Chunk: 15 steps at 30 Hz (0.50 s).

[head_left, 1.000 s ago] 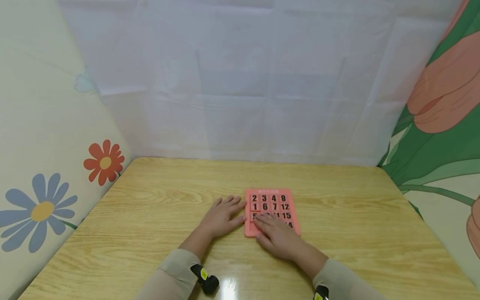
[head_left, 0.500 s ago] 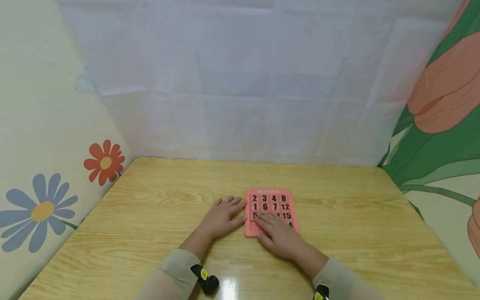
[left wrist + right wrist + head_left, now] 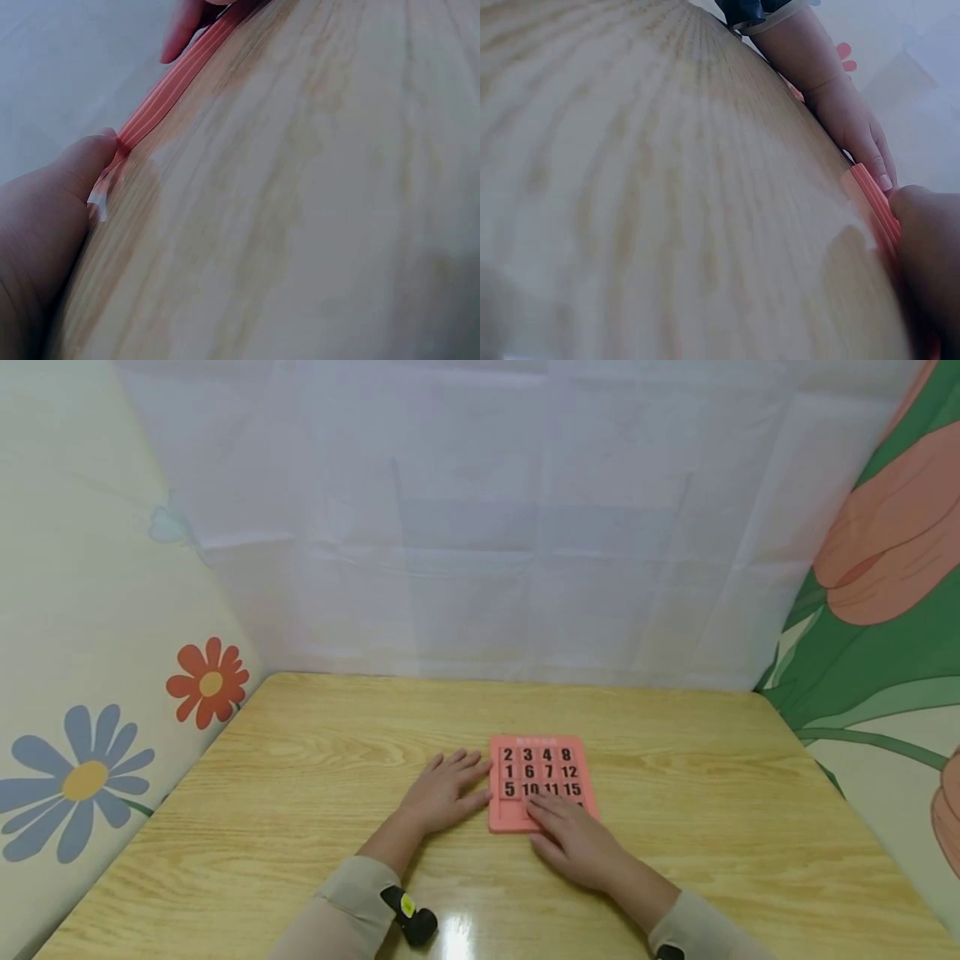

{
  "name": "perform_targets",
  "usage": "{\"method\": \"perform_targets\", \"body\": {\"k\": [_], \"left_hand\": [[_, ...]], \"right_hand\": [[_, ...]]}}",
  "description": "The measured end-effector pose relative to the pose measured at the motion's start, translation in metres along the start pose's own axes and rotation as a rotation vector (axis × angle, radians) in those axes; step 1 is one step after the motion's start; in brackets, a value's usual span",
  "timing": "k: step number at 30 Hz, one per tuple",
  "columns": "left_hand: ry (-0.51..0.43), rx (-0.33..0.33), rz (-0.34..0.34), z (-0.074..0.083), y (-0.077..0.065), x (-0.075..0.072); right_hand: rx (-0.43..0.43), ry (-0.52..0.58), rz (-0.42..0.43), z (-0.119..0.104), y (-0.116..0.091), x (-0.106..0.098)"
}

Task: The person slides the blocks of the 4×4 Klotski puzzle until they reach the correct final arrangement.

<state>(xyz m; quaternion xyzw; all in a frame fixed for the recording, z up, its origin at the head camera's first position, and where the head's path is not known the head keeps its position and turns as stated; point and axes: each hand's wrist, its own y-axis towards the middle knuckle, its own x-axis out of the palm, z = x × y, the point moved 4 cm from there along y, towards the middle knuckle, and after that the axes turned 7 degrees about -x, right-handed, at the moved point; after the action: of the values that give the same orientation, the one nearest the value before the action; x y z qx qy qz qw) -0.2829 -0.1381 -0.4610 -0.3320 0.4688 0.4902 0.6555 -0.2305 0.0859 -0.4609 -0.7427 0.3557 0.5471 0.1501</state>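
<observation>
A pink number sliding puzzle (image 3: 494,817) lies flat on the table, its black-numbered tiles facing up. The top rows read 2, 3, 4, 8 and 1, 6, 7, 12; 5, 10, 11, 15 stand below. A bare recess (image 3: 513,811) shows at the bottom left of the grid. My left hand (image 3: 442,797) rests flat with fingers spread, thumb and fingertips at the puzzle's left edge. My right hand (image 3: 577,843) reaches over the lower right part, extended fingertips on the tiles near 10 and 11. It hides most of the bottom row. In the left wrist view, the left thumb (image 3: 82,165) touches the puzzle's side.
The wood-grain table (image 3: 337,718) stretches around the puzzle. A white sheet (image 3: 480,527) hangs behind it, and flower-printed panels (image 3: 82,568) stand at both sides. A black wrist device (image 3: 411,917) sits on the left sleeve.
My right hand has shifted right across the puzzle's lower rows, uncovering the 10 tile and more of the bottom-left recess. My left hand has stayed at the left edge.
</observation>
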Motion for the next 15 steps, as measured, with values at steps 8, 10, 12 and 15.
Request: {"method": "perform_targets", "body": {"k": [8, 10, 12, 15], "left_hand": [[-0.001, 0.013, 0.003, 0.0006, -0.0012, -0.0018], [-0.002, 0.015, 0.0, 0.0011, -0.0014, -0.0019], [-0.001, 0.016, 0.001, 0.0013, -0.0015, -0.0017], [0.0, 0.017, 0.006, 0.0014, -0.0011, -0.001]], "right_hand": [[-0.036, -0.023, 0.039, 0.0007, -0.0084, -0.0032], [-0.041, -0.028, 0.039, 0.0, -0.0089, -0.0037], [-0.04, -0.022, 0.032, -0.001, -0.0084, -0.0038], [-0.031, -0.01, 0.016, -0.0026, -0.0071, -0.0025]]}}
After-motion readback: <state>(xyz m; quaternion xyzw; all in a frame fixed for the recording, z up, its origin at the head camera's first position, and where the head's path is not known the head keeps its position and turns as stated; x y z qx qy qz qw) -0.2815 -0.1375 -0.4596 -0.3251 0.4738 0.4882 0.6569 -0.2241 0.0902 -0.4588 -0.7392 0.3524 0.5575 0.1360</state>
